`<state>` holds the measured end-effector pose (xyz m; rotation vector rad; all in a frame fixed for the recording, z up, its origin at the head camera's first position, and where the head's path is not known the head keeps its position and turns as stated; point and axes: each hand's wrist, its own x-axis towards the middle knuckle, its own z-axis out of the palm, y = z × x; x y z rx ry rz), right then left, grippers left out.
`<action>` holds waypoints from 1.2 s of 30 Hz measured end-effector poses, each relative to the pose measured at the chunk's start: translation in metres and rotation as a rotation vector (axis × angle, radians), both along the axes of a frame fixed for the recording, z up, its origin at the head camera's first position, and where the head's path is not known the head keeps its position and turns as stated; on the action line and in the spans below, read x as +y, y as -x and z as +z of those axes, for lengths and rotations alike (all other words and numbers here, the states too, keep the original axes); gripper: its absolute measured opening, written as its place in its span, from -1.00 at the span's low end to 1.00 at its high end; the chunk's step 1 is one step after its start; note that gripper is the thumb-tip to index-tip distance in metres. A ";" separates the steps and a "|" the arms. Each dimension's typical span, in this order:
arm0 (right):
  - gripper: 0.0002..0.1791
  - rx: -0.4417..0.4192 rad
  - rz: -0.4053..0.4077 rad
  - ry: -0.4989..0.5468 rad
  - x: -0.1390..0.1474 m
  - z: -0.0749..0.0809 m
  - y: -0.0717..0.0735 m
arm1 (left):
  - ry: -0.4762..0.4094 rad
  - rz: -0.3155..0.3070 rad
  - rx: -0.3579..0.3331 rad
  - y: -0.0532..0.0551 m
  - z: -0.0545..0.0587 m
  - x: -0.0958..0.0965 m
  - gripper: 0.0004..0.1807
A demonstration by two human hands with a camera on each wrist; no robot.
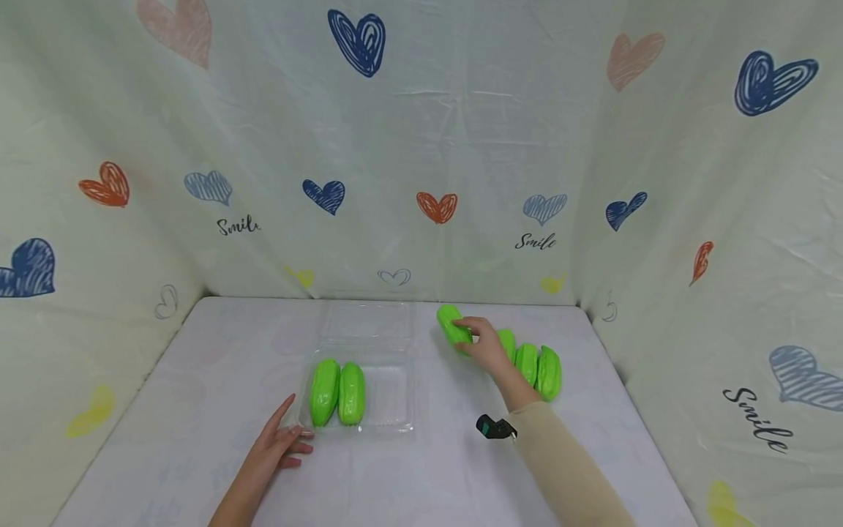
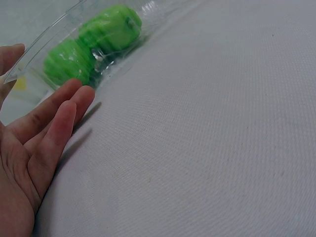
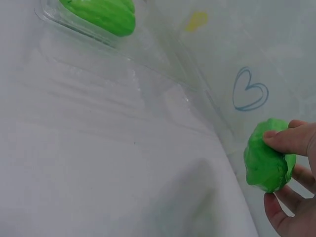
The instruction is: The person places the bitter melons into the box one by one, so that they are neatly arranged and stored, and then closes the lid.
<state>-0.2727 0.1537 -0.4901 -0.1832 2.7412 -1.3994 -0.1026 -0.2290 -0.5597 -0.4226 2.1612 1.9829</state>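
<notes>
My right hand [image 1: 484, 344] pinches a ridged, bright green bitter melon [image 3: 266, 158] between thumb and fingertips, above the far part of the table in the head view. At the near left corner of a clear plastic clamshell box [image 1: 388, 424], my left hand [image 1: 273, 443] has its fingers spread and relaxed. Its fingertips are at the box's edge; whether they press on it I cannot tell. Two green bitter melons [image 1: 351, 395] lie side by side in the box's left part. Three others [image 1: 549, 373] lie in a row beside my right forearm, partly hidden by it.
The box's clear lid [image 1: 365, 322] lies folded back toward the rear edge. A small black and teal object [image 1: 494, 427] shows beside the right sleeve. A white cloth [image 1: 197, 410] covers the table, and heart-printed curtains [image 1: 461, 146] enclose its back and sides.
</notes>
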 end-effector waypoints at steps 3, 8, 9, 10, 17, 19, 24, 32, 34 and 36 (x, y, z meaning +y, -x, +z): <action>-0.49 -0.007 -0.005 0.001 -0.006 0.001 -0.006 | 0.004 -0.004 0.006 0.000 0.000 0.000 -0.28; -0.49 -0.004 0.007 0.040 -0.016 0.002 -0.018 | 0.010 -0.010 0.002 -0.001 0.001 0.000 -0.28; -0.49 -0.005 0.009 0.052 -0.018 0.003 -0.020 | 0.012 -0.012 0.003 -0.001 0.001 0.001 -0.28; -0.49 -0.009 0.011 0.063 -0.020 0.003 -0.022 | 0.012 -0.014 0.001 -0.001 0.001 0.001 -0.28; -0.51 -0.012 0.040 0.127 -0.033 0.002 -0.038 | 0.013 -0.024 0.011 -0.002 0.001 0.000 -0.27; -0.51 -0.006 0.050 0.144 -0.037 0.002 -0.042 | 0.011 -0.019 0.011 -0.002 0.001 0.001 -0.28; -0.50 -0.011 0.087 0.171 -0.046 0.003 -0.052 | 0.021 -0.008 -0.001 0.000 0.003 0.001 -0.28; -0.48 -0.033 0.116 0.187 -0.064 0.003 -0.064 | 0.012 -0.013 -0.016 -0.001 0.003 0.000 -0.28; -0.49 -0.047 0.119 0.188 -0.069 0.003 -0.066 | 0.012 -0.012 -0.017 -0.001 0.003 0.000 -0.28; -0.49 -0.060 0.116 0.191 -0.074 0.003 -0.068 | 0.020 -0.014 -0.018 -0.001 0.003 0.000 -0.28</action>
